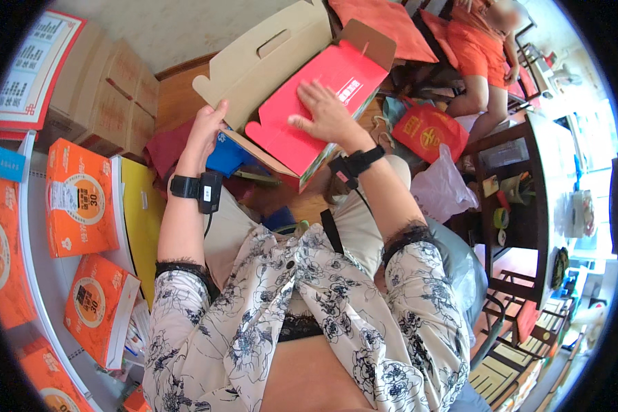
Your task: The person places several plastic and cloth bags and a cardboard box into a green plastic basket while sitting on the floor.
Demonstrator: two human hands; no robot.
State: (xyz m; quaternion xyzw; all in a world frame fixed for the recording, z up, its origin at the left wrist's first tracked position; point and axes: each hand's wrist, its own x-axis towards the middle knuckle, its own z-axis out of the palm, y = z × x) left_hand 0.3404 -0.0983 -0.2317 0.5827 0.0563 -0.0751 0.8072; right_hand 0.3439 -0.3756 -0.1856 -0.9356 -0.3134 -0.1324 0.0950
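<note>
A cardboard gift box (319,103) with a red printed flap and brown inner sides is in front of me above my knees. One tall brown flap (268,51) with a handle slot stands raised on its far side. My left hand (208,126) is at the box's left end, thumb up, by the edge of its side flap. My right hand (322,110) lies flat on the red flap with the fingers spread. A blue item (229,154) shows beneath the box's left corner. What the box holds is hidden under the red flap.
Orange boxes (82,198) stand on a shelf at the left, below brown cartons (113,98). A red bag (430,131) and a white plastic bag (443,185) sit at the right beside a dark wooden table (535,206). Another person (476,51) sits at the upper right.
</note>
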